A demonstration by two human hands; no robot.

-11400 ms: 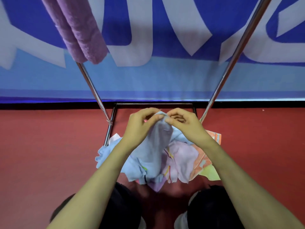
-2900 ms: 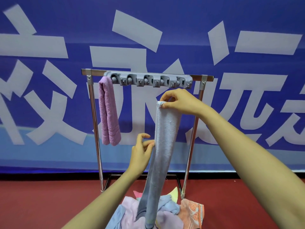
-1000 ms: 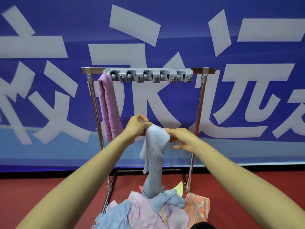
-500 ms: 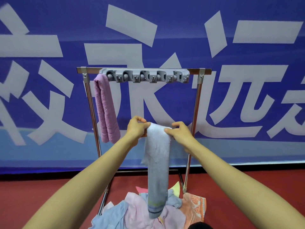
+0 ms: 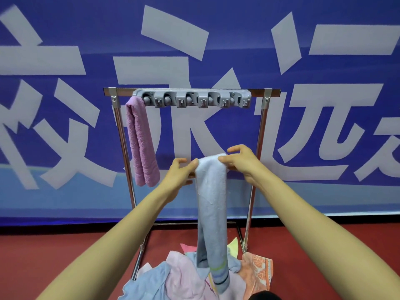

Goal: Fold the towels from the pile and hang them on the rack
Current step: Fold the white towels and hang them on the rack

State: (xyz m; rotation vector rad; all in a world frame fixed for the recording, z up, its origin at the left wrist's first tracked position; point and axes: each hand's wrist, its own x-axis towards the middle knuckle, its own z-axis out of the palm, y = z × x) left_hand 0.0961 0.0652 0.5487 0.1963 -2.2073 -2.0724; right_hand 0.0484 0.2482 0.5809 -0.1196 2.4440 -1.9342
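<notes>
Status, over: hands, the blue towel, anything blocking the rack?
Left hand and right hand both pinch the folded top of the light blue towel, below the rack bar. Purple towel hangs at the bar's left end. Nothing between towel and bar.

On the blue banner (image 5: 227, 22) large white Chinese characters were printed. In the middle "永" (image 5: 201, 131) could be read, and to its right "远" (image 5: 324, 98), which was cut by the picture edge. The left character (image 5: 75, 156) was cropped and could not be read with certainty.
</notes>
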